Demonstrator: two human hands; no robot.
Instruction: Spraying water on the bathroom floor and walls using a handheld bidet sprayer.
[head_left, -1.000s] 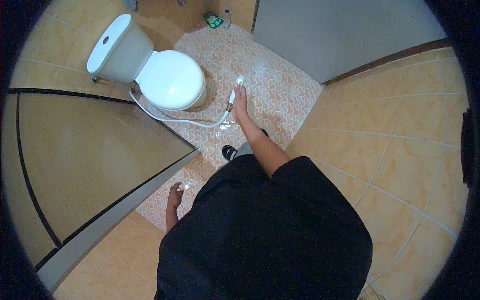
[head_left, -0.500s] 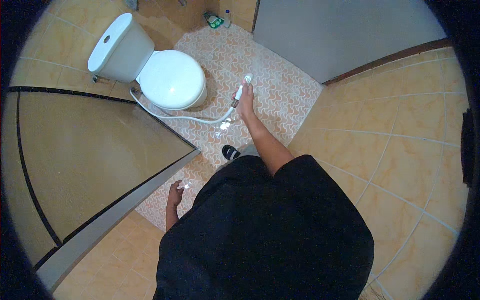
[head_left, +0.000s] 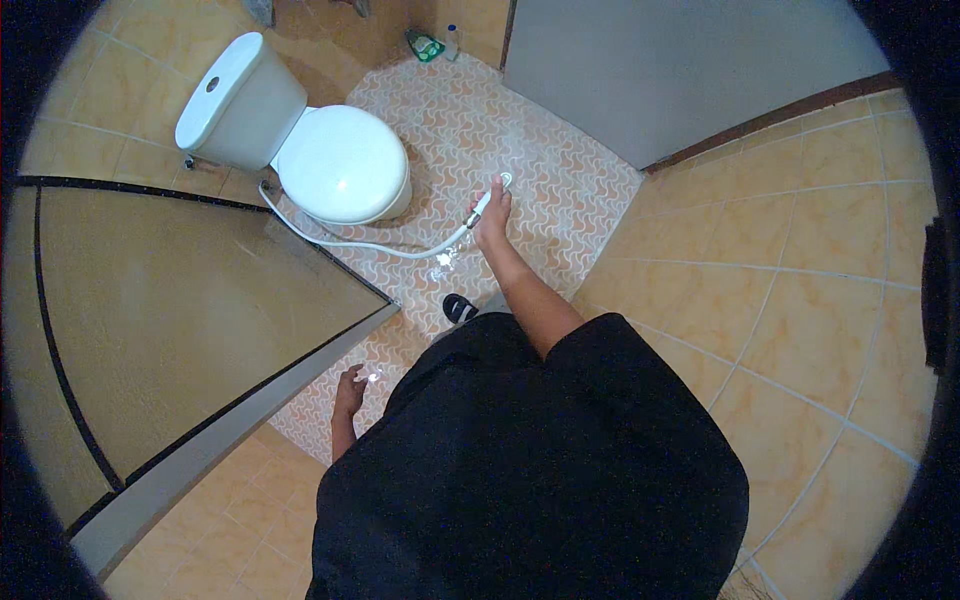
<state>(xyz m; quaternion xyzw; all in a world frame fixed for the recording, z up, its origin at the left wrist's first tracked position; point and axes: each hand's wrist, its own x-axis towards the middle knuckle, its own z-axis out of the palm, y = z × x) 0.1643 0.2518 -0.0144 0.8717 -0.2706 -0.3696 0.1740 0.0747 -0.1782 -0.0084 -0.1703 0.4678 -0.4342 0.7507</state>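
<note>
Gripped in my right hand (head_left: 492, 222) is a white bidet sprayer (head_left: 483, 203), its round head pointing away from me over the tiled floor. From the sprayer's lower end a white hose (head_left: 400, 252) curves left, past the front of the white toilet (head_left: 343, 165), to the wall behind it. The toilet's lid is down. My left hand (head_left: 349, 391) hangs low at my left side, its fingers loosely bent and apart, with nothing seen in it. Whether water leaves the sprayer cannot be made out.
Left of me a brown panel door (head_left: 210, 320) stands with its edge close to my left hand. A grey door (head_left: 690, 70) is at the far right, beside a yellow tiled wall (head_left: 750, 300). A green pack (head_left: 425, 45) and a clear bottle (head_left: 452, 43) stand in the far corner.
My right hand has drawn the sprayer slightly nearer, and its head has swung a little right. The hose has shifted nearer with it. My left hand has barely moved.
</note>
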